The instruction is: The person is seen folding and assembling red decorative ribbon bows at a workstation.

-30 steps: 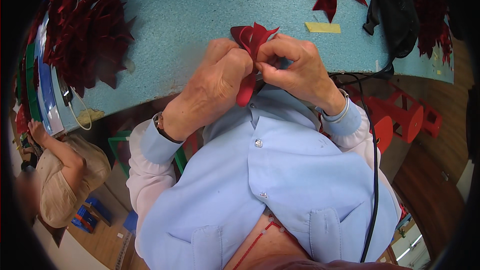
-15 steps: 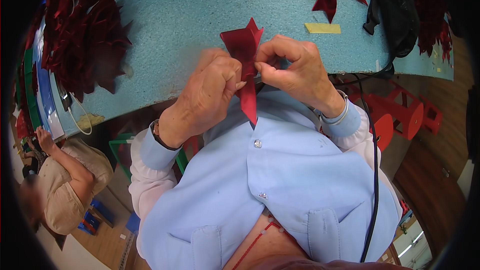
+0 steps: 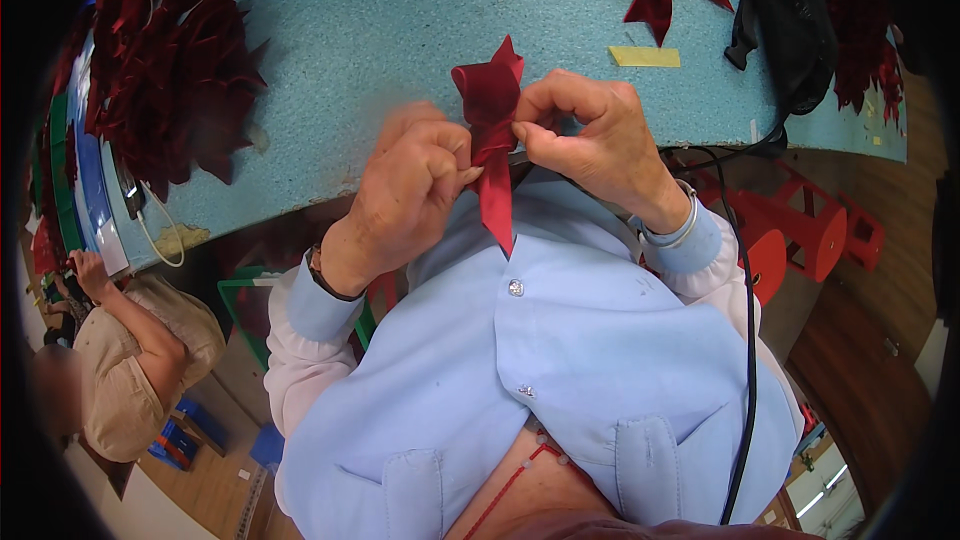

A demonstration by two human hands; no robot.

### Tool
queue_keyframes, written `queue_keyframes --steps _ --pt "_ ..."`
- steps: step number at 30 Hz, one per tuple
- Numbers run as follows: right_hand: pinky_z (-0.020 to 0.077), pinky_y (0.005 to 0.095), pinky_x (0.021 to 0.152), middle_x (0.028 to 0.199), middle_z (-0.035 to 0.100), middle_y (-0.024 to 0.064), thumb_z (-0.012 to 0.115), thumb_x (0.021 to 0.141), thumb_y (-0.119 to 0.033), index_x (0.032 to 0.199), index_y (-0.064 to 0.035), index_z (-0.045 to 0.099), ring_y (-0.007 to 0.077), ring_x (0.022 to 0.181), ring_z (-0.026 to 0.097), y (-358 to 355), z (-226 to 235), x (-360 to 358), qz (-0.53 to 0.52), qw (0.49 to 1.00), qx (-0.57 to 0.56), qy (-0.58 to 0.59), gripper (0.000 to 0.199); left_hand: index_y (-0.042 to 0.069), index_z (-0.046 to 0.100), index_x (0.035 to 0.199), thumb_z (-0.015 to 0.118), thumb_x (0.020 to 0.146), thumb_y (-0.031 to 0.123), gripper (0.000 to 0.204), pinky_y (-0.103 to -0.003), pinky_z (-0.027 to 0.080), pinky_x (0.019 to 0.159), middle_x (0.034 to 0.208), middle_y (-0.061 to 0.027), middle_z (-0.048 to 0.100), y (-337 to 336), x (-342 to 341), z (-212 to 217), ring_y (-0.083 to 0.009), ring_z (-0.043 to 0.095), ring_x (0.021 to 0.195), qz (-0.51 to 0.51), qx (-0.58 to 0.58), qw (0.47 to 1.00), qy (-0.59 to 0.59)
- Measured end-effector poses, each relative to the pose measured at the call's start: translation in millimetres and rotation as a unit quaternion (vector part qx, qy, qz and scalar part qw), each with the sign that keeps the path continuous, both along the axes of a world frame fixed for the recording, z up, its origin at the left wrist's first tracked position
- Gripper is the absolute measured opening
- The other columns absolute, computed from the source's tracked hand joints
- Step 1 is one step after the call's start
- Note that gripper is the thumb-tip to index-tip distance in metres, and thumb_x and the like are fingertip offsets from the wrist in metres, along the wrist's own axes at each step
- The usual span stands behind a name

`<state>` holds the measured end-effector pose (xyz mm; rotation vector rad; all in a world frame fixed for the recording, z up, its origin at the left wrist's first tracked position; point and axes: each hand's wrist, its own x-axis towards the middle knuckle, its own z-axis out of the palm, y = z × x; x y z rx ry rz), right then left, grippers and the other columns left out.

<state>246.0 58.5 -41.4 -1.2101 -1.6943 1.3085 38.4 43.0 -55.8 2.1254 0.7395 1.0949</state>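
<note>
We see the dark red velvet ribbon bow between both hands, across the near edge of the blue worktop, one tail pointing toward the light-blue shirt. The left hand is curled closed, gripping its left side; the right hand pinches its right edge by the gathered middle. We judge it light, soft, barely slippery and easily creased, so we would hold it at the gathers, not the loops.

Dark red velvety ribbon between left hand and right hand, gathered mid-length, 1 pointed tail downward.
</note>
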Motion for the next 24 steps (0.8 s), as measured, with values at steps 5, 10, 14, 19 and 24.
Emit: queue_keyframes --steps 5,10,14,19,24 --pt "0.0434 0.0228 0.055 0.069 0.059 0.0045 0.062 0.068 0.002 0.073 0.0006 0.059 0.0108 0.061 0.055 -10.1 10.1 -0.3 0.012 0.998 0.066 0.001 0.006 0.0 0.05 0.094 0.063 0.077 -0.005 0.022 -0.029 0.045 0.071 0.086 -0.0065 0.058 -19.4 -2.1 19.3 -0.0173 0.055 0.079 0.112 -0.282 0.941 -0.152" --pt "0.0431 0.0227 0.055 0.07 0.059 0.0044 0.062 0.067 0.004 0.073 0.0 0.058 0.0112 0.061 0.055 -25.3 23.7 -6.7 0.04 0.988 0.148 0.012 0.008 -0.005 0.052 0.112 0.06 0.087 0.013 0.032 -0.025 0.046 0.077 0.096 -0.006 0.061 -26.4 -15.5 47.9 -0.012 0.057 0.087 0.071 -0.561 0.796 -0.214" --pt "0.0432 0.0226 0.055 0.072 0.059 0.005 0.062 0.065 0.005 0.074 0.0001 0.058 0.0116 0.061 0.055 -35.8 31.4 -11.0 0.081 0.977 0.196 0.019 0.01 -0.006 0.055 0.11 0.057 0.089 0.021 0.034 -0.024 0.047 0.076 0.096 -0.0078 0.062 -37.1 -9.1 54.1 -0.0119 0.058 0.082 -0.02 -0.59 0.785 -0.187" --pt "0.0434 0.0221 0.055 0.075 0.061 0.0058 0.062 0.071 0.004 0.077 0.0013 0.06 0.0105 0.063 0.055 -39.4 35.0 -16.9 0.074 0.983 0.167 0.017 0.007 -0.005 0.059 0.103 0.057 0.089 0.023 0.032 -0.024 0.047 0.075 0.093 -0.007 0.063 -38.4 -15.7 51.4 -0.0116 0.059 0.08 -0.014 -0.579 0.801 -0.149" --pt "0.044 0.0214 0.057 0.081 0.062 0.0083 0.058 0.08 0.002 0.085 0.0048 0.061 0.0094 0.066 0.055 -47.5 34.8 -12.6 0.02 0.995 0.023 0.09 0.006 -0.003 0.06 0.099 0.057 0.089 0.023 0.028 -0.025 0.047 0.073 0.09 -0.0056 0.063 -40.1 -13.0 48.1 -0.0113 0.059 0.081 0.04 -0.589 0.772 -0.236"
